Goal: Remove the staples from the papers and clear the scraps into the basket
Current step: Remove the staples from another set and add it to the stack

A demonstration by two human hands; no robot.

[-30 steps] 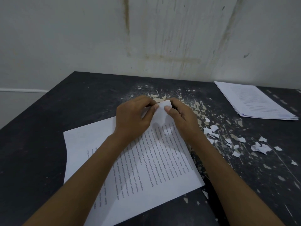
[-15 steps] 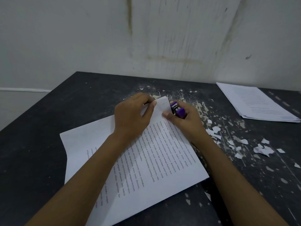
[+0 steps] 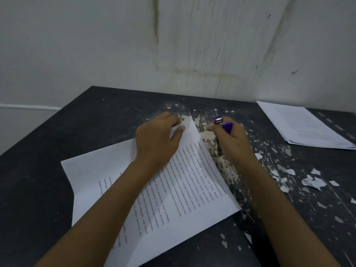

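Left hand [image 3: 158,139] is pinching the top corner of the papers [image 3: 173,191], thumb on top and the other fingers curled behind, so that corner sits a bit raised off the tabletop [image 3: 48,180]. Right hand [image 3: 231,145] is wrapped around a purple remover [image 3: 224,123] with its metal end poking out the top. It's just right of the pinched corner, not touching the paper as far as I can see.

The papers lie slanted in the middle of the frame, printed side up, with a blank sheet sticking out on the left under the left forearm. There are torn white scraps [image 3: 312,183] scattered at the right-middle of the frame, right of the right forearm. A 2nd stack [image 3: 300,126] of printed sheets sits in the upper right. The tabletop is dark with pale chipped patches around the hands.
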